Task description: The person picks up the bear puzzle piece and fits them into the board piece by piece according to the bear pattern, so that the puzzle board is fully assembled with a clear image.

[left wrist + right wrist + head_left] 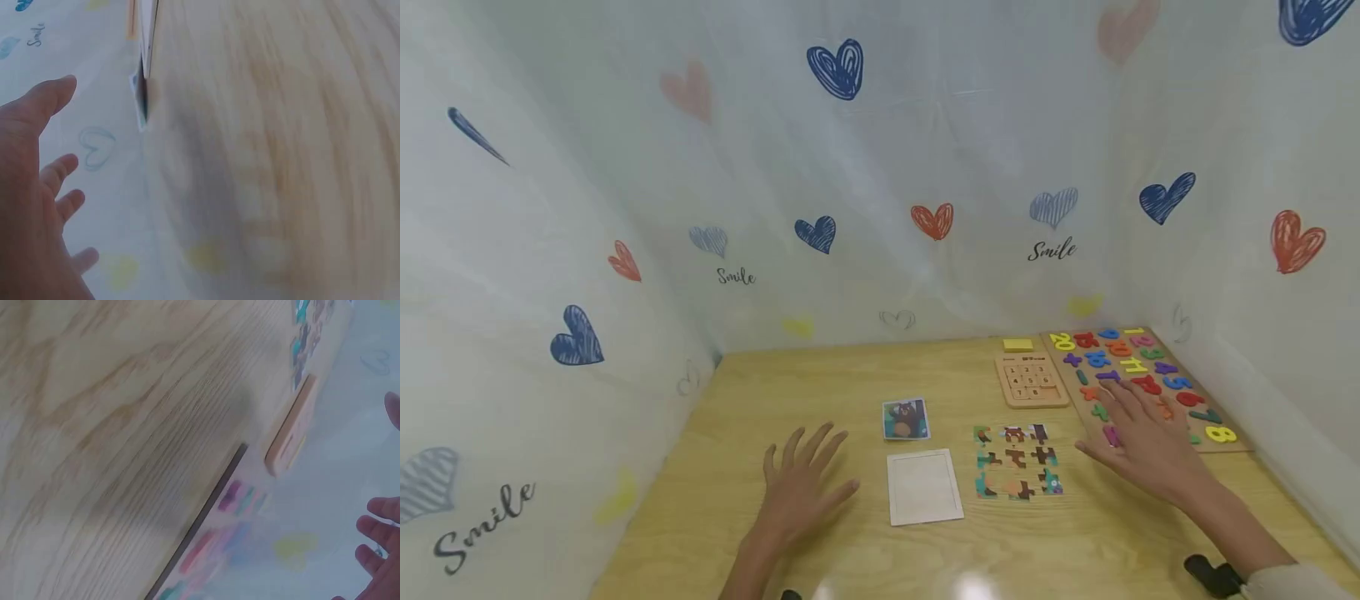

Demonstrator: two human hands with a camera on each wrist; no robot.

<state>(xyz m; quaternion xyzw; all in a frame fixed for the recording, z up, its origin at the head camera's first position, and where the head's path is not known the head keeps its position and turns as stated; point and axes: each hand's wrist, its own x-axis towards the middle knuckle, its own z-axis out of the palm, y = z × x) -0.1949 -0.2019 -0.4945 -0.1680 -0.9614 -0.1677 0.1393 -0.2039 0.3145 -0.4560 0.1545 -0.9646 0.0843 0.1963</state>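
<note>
My left hand [801,487] hovers low above the table, fingers spread and holding nothing. To its right lie a bear picture card [906,418] and a blank white puzzle tray [925,487]. Cut jigsaw pieces [1017,457], several in number, are laid apart in rows beside the tray and show parts of a bear. With its fingers extended, my right hand [1150,437] overlaps the colourful number board [1213,447], covering some of its numerals. In the right wrist view the fingers [378,534] are apart from the board's edge [200,519].
A wooden sliding number puzzle [1032,380] lies left of the number board, with a small yellow block [1018,344] behind it. White curtains [880,167] printed with hearts enclose the back and sides of the wooden table [775,383].
</note>
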